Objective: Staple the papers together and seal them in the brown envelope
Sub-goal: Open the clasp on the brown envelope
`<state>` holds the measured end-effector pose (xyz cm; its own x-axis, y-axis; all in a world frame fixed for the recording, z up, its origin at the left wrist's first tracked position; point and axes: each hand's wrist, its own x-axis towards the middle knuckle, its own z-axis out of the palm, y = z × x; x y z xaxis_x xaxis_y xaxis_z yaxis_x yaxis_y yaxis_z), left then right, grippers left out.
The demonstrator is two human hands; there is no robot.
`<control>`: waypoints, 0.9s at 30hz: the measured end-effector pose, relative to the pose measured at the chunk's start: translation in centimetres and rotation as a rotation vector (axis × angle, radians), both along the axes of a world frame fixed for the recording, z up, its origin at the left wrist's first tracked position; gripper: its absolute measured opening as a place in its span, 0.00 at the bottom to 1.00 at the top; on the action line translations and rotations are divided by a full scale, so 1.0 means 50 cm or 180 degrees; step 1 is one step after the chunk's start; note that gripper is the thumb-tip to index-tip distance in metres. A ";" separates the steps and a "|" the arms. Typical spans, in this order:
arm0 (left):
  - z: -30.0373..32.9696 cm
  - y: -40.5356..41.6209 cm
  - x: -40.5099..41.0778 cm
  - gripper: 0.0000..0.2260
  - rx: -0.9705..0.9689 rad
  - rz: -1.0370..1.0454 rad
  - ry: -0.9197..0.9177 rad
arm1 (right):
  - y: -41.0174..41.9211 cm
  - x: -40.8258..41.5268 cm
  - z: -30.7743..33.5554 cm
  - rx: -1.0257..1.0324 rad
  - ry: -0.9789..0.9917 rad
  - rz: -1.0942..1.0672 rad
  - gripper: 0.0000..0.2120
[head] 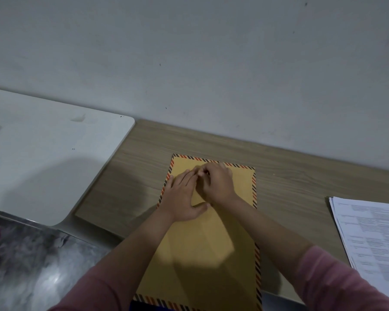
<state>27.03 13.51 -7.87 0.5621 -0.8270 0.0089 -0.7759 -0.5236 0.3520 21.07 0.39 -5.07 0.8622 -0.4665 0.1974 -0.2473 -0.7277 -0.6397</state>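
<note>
While left hand [184, 196] presses flat, fingers straight, right hand [213, 182] fingers curl at brown envelope [202, 243] far end; long axis runs back toward person; papers [373, 239] lie rightward.

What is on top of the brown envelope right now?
Both hands rest on the brown envelope: the left hand lies flat, the right hand has curled fingers near the far edge. They cover whatever lies beneath them. The papers lie apart.
</note>
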 end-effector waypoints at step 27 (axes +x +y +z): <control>0.002 -0.006 -0.003 0.44 -0.0046 0.0093 -0.0059 | -0.142 -0.011 0.046 0.1397 -0.0096 -0.0863 0.11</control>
<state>26.86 13.23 -7.78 0.5858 -0.8099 0.0313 -0.7667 -0.5411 0.3455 20.51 -6.72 -2.78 0.6956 -0.7170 -0.0442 -0.3667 -0.3015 -0.8801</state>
